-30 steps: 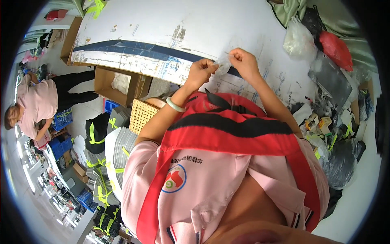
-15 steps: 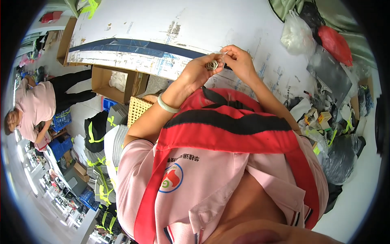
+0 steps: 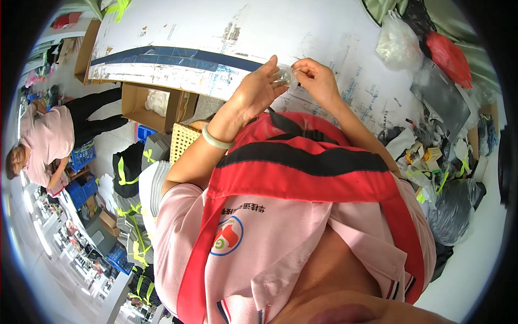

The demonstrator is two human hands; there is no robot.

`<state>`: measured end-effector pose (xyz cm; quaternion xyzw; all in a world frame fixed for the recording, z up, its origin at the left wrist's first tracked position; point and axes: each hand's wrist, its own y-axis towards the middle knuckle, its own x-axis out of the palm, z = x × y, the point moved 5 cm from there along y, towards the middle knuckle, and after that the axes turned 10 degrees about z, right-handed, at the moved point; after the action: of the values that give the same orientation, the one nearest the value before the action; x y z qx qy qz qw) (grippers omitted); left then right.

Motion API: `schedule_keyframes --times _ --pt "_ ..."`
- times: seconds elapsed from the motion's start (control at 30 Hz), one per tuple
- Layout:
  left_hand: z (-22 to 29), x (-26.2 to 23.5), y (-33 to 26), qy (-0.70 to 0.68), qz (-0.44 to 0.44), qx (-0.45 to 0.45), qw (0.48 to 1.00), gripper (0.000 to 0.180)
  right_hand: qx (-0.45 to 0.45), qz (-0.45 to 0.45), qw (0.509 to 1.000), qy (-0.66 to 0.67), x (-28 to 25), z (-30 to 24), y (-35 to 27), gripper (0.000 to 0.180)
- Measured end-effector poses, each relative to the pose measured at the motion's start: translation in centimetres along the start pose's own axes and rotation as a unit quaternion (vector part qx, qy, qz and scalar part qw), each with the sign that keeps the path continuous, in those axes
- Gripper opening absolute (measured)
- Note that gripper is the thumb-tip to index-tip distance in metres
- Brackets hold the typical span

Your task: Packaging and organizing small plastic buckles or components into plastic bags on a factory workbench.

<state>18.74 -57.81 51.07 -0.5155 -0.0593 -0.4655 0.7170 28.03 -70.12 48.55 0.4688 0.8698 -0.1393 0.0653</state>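
Over the near edge of the white worktable (image 3: 302, 27), my left hand (image 3: 253, 93) is turned palm up with its thumb and fingers stretched apart. Beside its fingertips is a small clear plastic bag (image 3: 292, 81), partly hidden by the fingers. My right hand (image 3: 318, 81) pinches the bag's edge between thumb and forefinger. Something pale shows at the left fingers through the plastic, too small to make out. Both forearms come in above my red apron (image 3: 302, 175).
An open cardboard box (image 3: 143, 120) and a woven cane chair (image 3: 182, 141) stand left of the table. Bundled grey stacks lie below them. Plastic bags (image 3: 399, 43) and mixed scraps (image 3: 426, 156) crowd the right side. Another person (image 3: 51, 129) stands far left.
My left hand has opened from its curl around a small bundle of pale rings. The clear bag now shows spread between the hands, while my right hand keeps its pinch.
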Motion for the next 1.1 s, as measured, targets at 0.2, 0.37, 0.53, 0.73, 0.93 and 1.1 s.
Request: schedule_keyframes --times 0.2,0.37,0.53,0.73,0.93,1.1 --pt "0.4 0.4 -0.6 0.007 0.018 0.016 1.000 0.094 0.006 -0.005 1.000 0.015 0.0 -0.1 0.0 0.014" --pt "0.5 0.0 -0.4 -0.016 0.027 0.010 0.999 0.091 -0.001 -0.011 1.000 0.014 0.0 0.1 0.2 0.012" --pt "0.7 0.3 -0.6 -0.038 0.022 0.025 0.999 0.086 0.003 -0.008 1.000 0.025 0.0 0.2 -0.1 0.012" --pt "0.6 0.3 -0.5 0.021 0.024 0.086 0.996 0.076 0.005 -0.002 0.999 0.036 0.2 -0.4 0.0 0.011" --pt "1.1 1.7 -2.1 0.173 0.002 0.146 0.974 0.049 0.014 -0.005 0.998 0.057 -0.2 -0.3 0.0 0.013" --pt "3.3 1.2 -3.4 0.452 0.146 0.512 0.716 0.039 0.023 -0.010 0.998 0.060 -0.2 -0.3 -0.4 0.012"
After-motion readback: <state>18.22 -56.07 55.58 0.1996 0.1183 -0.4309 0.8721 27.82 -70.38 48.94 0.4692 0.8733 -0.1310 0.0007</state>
